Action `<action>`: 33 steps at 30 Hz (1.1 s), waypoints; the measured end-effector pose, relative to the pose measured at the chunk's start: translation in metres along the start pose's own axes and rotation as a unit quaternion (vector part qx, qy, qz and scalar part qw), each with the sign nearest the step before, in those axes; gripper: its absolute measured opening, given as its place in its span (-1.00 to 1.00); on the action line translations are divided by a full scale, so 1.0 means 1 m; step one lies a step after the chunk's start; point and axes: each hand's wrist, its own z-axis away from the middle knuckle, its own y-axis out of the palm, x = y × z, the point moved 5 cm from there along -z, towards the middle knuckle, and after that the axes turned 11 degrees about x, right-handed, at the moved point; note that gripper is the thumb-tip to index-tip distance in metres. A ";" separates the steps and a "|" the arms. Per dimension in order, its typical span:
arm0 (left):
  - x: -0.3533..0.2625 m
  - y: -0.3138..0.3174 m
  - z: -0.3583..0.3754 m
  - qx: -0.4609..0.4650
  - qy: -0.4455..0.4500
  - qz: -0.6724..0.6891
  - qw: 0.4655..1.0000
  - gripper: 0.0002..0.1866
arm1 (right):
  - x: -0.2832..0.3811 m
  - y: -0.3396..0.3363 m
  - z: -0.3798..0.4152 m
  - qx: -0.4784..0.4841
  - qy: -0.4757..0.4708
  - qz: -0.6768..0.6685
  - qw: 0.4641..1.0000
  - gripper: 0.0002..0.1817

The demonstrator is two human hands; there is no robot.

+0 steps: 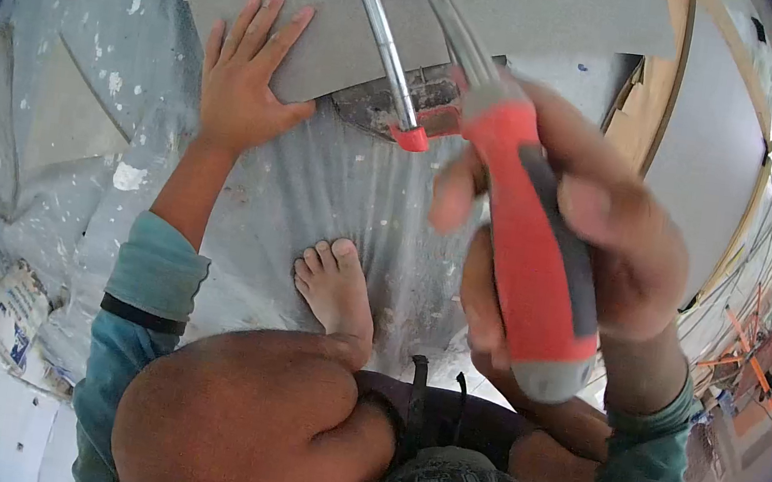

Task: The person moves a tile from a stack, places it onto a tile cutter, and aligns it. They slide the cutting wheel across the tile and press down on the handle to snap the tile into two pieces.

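My left hand (245, 86) lies flat on a grey tile (326, 28), its fingers spread near the tile's left corner. In my right hand (604, 211) is the red and grey handle (534, 261) of a tool, raised close to the camera. The fingers wrap loosely round the handle, with the thumb and fingertips on its sides. Beyond the handle runs a metal part, cut off at the top edge. A tile cutter's chrome rail (383, 41) slants across the tile and ends in a red foot (410, 137) on the cutter's dark base (369, 107).
Plastic sheeting (266, 186) with white spots covers the floor. My bare foot (338, 288) stands below the cutter. Large boards (712, 138) lie at the right, beside cables and orange tools (760, 363). A torn bag (11, 309) sits at the lower left.
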 end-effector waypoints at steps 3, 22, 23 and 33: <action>0.000 0.002 0.000 -0.010 0.010 -0.018 1.000 -0.06 | 0.016 -0.012 -0.018 -0.012 -0.052 0.096 0.994 -0.38; -0.005 -0.001 0.000 -0.007 0.013 -0.020 1.000 0.01 | 0.086 0.009 -0.058 0.077 -0.131 0.209 0.966 -0.72; -0.005 -0.001 0.000 -0.008 0.017 -0.020 1.000 0.01 | 0.086 0.011 -0.058 0.083 -0.131 0.209 0.965 -0.72; 0.000 -0.001 0.000 -0.008 -0.002 -0.026 1.000 0.03 | 0.089 0.016 -0.067 0.143 -0.109 0.240 0.954 -0.67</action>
